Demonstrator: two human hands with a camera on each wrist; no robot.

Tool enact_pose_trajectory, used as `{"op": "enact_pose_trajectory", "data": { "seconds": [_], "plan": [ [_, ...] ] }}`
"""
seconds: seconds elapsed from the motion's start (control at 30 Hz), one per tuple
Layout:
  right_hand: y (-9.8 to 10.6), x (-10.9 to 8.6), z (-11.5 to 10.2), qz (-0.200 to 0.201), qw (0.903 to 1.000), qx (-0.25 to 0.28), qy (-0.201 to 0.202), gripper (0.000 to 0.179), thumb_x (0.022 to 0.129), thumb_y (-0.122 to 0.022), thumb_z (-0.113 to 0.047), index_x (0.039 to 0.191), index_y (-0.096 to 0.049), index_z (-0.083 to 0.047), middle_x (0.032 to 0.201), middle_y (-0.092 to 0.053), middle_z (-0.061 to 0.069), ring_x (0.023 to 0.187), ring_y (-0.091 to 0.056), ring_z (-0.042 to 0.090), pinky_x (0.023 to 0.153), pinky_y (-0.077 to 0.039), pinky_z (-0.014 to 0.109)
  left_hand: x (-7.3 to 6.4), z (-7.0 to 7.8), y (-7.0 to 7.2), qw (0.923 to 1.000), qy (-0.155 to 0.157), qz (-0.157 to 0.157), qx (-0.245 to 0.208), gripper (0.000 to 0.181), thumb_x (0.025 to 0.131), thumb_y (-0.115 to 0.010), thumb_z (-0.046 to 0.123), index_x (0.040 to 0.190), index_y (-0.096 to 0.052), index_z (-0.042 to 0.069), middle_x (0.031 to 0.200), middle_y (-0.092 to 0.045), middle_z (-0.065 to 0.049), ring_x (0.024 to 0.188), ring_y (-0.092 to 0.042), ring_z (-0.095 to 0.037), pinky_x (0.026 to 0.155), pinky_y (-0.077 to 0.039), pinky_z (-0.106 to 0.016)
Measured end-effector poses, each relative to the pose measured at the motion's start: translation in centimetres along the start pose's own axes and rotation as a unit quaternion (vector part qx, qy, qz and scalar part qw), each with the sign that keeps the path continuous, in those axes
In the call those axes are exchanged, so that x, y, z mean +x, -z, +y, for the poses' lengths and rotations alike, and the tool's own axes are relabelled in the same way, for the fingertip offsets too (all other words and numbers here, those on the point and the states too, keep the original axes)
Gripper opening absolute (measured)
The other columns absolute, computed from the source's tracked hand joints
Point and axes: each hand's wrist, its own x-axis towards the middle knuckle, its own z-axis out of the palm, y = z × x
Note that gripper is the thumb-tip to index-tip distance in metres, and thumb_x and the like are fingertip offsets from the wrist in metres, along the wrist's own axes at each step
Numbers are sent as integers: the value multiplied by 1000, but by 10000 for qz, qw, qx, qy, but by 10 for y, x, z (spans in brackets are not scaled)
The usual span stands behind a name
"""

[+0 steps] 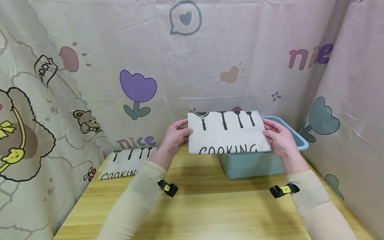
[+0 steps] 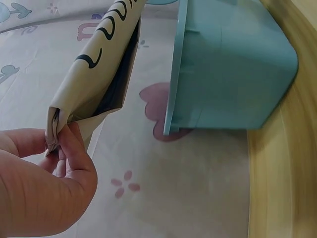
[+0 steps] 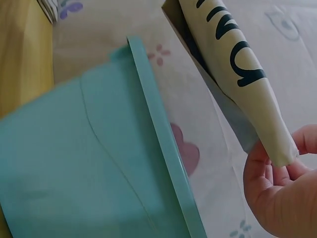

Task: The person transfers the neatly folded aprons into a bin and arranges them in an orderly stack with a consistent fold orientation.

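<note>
From where I stand, a folded white cloth rectangle with black utensil prints and the word "COOKING" [image 1: 223, 131] is held up between two bare hands. The left hand [image 1: 176, 137] has its fingers curled in and pinches the short edge on its side, thumb against fingers with only the cloth's thickness between them. The right hand [image 1: 279, 137] pinches the opposite short edge the same way, so the bundle spans the gap between the two sets of fingertips, printed face towards the person. From the wrists, the folds hang a little open underneath, showing a dark inner layer.

The bundle is above the pale yellow wood-grain table [image 1: 210, 210], in front of a light blue, open-topped plastic bin [image 1: 252, 165] and clear of its rim. Beyond the left forearm, a second folded white cloth with matching black print [image 1: 126, 163] lies flat on the table.
</note>
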Motion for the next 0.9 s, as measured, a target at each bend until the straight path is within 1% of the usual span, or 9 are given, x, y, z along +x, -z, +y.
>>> {"op": "enact_pose_trajectory", "data": {
  "seconds": [0.17,0.33,0.4,0.53,0.63,0.8,0.87,0.9],
  "plan": [
    [17,7,-3,206,9997,-13,-109,51,97,-58,-1,147,-46,-5,104,-61,-5,91,-59,6,74,-54,17,6,-2,-20,9997,92,28,-231,53,89,-63,-9,139,-57,7,118,-63,-18,77,-64,-18,64,-54,-25],
    [37,14,-8,117,9995,-48,-304,52,97,-61,-3,147,-46,-6,102,-64,-9,87,-62,5,73,-55,18,12,-4,-37,9989,233,-1,-418,57,86,-63,-11,139,-57,9,116,-64,-17,76,-65,-19,66,-56,-25],
    [44,17,-10,77,9992,-95,-370,48,96,-62,-5,143,-50,-8,102,-65,-10,87,-63,4,73,-55,19,15,-5,-44,9987,258,-16,-450,57,86,-63,-12,139,-57,9,116,-65,-17,76,-65,-19,66,-57,-26],
    [57,24,-16,63,9991,23,-411,36,95,-65,-5,129,-61,-14,99,-69,-12,84,-66,5,71,-56,20,21,-6,-57,9985,264,-27,-485,57,87,-63,-12,139,-57,9,115,-67,-16,73,-66,-18,67,-57,-27],
    [65,30,-20,105,9991,29,-412,33,94,-67,-6,124,-66,-18,96,-71,-12,83,-67,6,70,-57,21,25,-7,-67,9984,261,19,-497,56,87,-63,-11,139,-58,9,112,-68,-15,71,-66,-17,66,-57,-27],
    [76,38,-26,223,9974,-451,-512,35,94,-68,-11,128,-66,-21,94,-70,-16,83,-65,5,70,-56,20,28,-8,-81,9979,255,24,-592,54,88,-63,-10,138,-58,9,108,-69,-16,74,-68,-18,68,-58,-30],
    [80,41,-28,224,9963,-602,-564,31,95,-67,-11,123,-68,-24,93,-70,-17,82,-65,5,70,-56,20,30,-8,-86,9976,221,19,-662,54,88,-63,-11,138,-58,8,107,-69,-17,76,-69,-19,69,-59,-31],
    [82,42,-29,198,9964,-573,-592,29,95,-67,-11,120,-70,-25,92,-70,-17,82,-65,5,70,-56,20,30,-8,-89,9976,202,29,-668,53,88,-63,-11,138,-59,8,107,-70,-17,76,-69,-19,69,-59,-31]
  ]
}}
